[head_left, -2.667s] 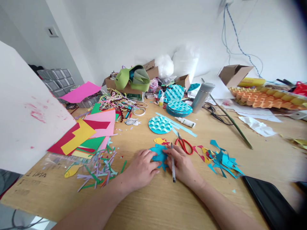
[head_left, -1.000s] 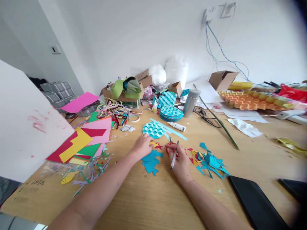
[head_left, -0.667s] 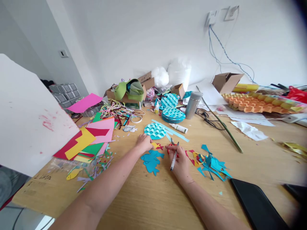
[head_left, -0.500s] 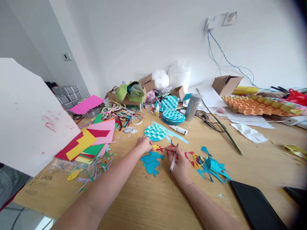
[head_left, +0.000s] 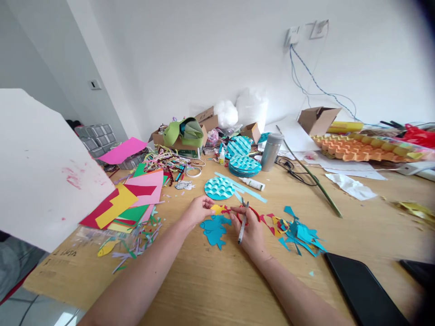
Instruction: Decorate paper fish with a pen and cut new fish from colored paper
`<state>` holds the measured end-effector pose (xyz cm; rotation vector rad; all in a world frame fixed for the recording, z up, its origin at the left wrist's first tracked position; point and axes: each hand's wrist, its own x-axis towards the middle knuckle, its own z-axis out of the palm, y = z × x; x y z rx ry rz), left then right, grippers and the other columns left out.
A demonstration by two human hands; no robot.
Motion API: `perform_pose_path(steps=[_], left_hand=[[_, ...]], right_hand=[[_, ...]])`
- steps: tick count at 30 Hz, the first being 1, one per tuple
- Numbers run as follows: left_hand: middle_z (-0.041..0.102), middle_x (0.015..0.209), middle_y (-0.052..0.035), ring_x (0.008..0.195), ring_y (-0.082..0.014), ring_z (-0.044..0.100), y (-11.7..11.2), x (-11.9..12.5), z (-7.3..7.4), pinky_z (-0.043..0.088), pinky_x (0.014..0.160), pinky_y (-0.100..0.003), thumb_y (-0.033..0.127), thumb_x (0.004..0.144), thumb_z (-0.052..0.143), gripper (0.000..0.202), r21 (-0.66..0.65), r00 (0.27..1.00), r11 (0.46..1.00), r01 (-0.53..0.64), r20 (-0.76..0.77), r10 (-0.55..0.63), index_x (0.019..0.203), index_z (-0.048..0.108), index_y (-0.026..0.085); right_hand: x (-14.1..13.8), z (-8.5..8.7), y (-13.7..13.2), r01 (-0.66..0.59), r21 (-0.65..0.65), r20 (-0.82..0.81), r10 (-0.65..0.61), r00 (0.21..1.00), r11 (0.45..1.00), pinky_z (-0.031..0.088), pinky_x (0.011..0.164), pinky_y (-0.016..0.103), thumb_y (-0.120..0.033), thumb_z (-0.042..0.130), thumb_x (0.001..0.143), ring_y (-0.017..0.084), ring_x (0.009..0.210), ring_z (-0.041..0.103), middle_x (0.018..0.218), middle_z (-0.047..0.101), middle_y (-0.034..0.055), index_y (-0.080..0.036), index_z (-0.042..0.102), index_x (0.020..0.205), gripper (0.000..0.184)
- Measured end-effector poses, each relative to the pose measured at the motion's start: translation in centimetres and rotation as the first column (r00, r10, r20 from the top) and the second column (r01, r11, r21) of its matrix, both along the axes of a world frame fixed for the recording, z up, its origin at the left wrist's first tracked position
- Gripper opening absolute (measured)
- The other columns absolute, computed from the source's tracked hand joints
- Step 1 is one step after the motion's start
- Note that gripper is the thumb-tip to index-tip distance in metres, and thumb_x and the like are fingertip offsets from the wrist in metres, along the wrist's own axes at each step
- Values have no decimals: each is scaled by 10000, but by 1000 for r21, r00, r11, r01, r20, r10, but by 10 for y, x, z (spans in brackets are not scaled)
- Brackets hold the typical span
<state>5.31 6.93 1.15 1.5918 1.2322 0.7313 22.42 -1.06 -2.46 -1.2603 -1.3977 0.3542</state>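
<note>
My left hand (head_left: 199,212) has its thumb and fingertips closed at the left edge of a small yellow paper fish (head_left: 217,209) with red fin and tail pieces (head_left: 226,209). My right hand (head_left: 250,233) holds a pen (head_left: 242,231) slanting across the fingers, together with red-handled scissors (head_left: 254,213); the palm hides part of them. Its forefinger points toward the fish's red tail. Just below lie blue paper fish (head_left: 214,232), overlapping on the table. A round turquoise disc with wavy scale strips (head_left: 219,188) lies beyond the fish.
Blue paper scraps (head_left: 304,235) lie right of my right hand, near a black phone-like slab (head_left: 360,290). Coloured paper sheets (head_left: 146,188) and a yellow fish (head_left: 108,248) are at left. Behind stand a glue bottle (head_left: 253,183), stacked discs (head_left: 244,165) and a grey flask (head_left: 272,151).
My left hand has drawn slightly back and left, its fingers now showing beside the yellow fish. My right hand has shifted a little, showing more of the red scissor handles.
</note>
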Motion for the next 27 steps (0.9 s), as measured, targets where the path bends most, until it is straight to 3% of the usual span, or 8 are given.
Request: perform_pose_path(steps=[5,8,15,23,27], left_hand=[[624,760,5,696,-112,601,-31,-10,-2,495,676,-244,28,640,736,323,-54,992,996,70,111,-63,929,636,131],[614,736,14,679,-112,587,-40,-12,-8,487,667,-245,50,623,758,332,-62,988,995,74,139,-65,926,649,134],[604,738,13,682,-113,588,-49,-12,-16,490,675,-245,69,726,666,287,-18,984,1000,-10,180,13,999,623,147],[628,816,-18,769,-138,618,-48,-11,-27,510,725,-265,140,759,684,236,28,978,997,-75,199,68,983,615,156],[633,821,-23,771,-136,619,-49,-12,-30,516,730,-262,99,758,674,221,39,979,997,-69,194,60,965,619,151]], right_hand=[[-3,1,-4,-163,-30,-50,162,986,986,551,777,392,-402,687,825,245,888,669,973,696,96,-202,606,975,263],[-5,-1,-5,-208,-81,-68,203,977,975,558,677,362,-420,709,796,230,783,670,899,698,83,-200,604,935,281],[-10,-4,-4,-203,-93,-106,193,975,975,543,535,325,-446,708,780,214,623,658,715,661,37,-211,570,870,287],[-10,-3,-3,-182,-84,-115,172,978,980,570,595,333,-457,709,767,214,675,678,761,671,48,-214,564,847,294],[-10,-2,-4,-187,-89,-101,178,979,978,564,567,322,-433,715,772,215,658,682,756,676,49,-208,583,858,274]])
